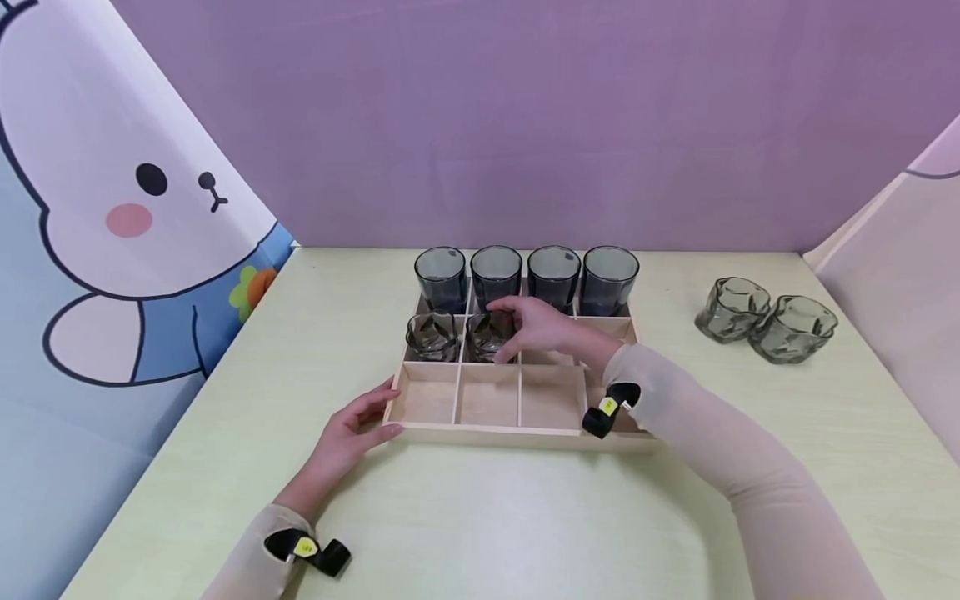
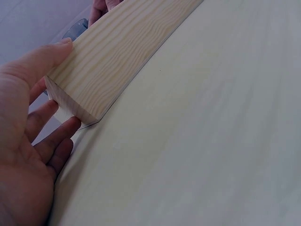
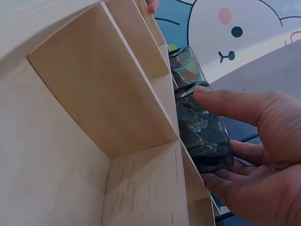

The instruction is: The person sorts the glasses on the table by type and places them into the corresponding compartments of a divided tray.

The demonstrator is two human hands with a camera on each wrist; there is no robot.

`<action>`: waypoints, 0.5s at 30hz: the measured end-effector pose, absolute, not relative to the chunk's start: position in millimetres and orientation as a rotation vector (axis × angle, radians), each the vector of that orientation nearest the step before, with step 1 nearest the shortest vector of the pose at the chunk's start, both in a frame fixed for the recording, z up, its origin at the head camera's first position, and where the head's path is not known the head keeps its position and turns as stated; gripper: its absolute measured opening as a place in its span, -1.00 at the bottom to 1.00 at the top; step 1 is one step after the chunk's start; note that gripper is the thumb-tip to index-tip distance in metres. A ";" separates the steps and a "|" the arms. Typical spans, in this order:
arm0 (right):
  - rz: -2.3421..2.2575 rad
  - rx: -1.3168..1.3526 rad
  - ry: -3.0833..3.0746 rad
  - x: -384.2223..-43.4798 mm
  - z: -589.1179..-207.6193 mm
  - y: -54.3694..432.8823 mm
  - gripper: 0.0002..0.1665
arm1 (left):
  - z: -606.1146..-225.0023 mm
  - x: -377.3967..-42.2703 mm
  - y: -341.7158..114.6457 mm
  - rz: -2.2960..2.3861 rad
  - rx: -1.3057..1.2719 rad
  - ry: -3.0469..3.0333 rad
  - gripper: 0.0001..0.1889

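A wooden compartment tray (image 1: 491,435) lies on the table. My left hand (image 1: 352,425) holds its front left corner, the thumb (image 2: 59,51) along the front face and the fingers at the side wall. My right hand (image 1: 536,325) grips a short wavy grey glass (image 1: 486,335) at the middle row's second compartment from the left. The right wrist view shows the thumb at the rim of that glass (image 3: 204,132) and fingers along its far side. Another wavy glass (image 1: 432,337) sits in the compartment to its left. Several tall smoky glasses (image 1: 441,279) stand along the back row.
Two more wavy glasses (image 1: 733,310) stand side by side on the table at the right. Behind the table rises a purple backdrop (image 1: 525,125), with a cartoon-printed cloth (image 1: 90,250) at the left. The right forearm (image 1: 697,417) passes over the tray's right end.
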State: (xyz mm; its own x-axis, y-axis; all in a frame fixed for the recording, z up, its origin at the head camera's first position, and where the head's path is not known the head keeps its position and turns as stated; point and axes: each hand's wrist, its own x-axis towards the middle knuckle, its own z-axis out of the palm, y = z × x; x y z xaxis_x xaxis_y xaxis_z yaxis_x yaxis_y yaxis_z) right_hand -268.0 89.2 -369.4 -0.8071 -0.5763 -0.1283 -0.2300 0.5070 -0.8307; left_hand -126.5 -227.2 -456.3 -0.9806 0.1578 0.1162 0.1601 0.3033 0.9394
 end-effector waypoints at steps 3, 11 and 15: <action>-1.208 -0.699 2.354 -269.2 -369.5 89.1 0.03 | -455.5 -126.0 -227.4 -1.817 -0.307 -2.538 -0.49; -1.233 -0.748 2.271 -272.9 -368.4 93.5 0.07 | -455.7 -126.1 -228.1 -1.837 -0.307 -2.523 -0.48; -1.279 -0.744 2.216 -274.1 -366.3 103.7 0.05 | -456.0 -125.9 -227.7 -1.848 -0.311 -2.518 -0.48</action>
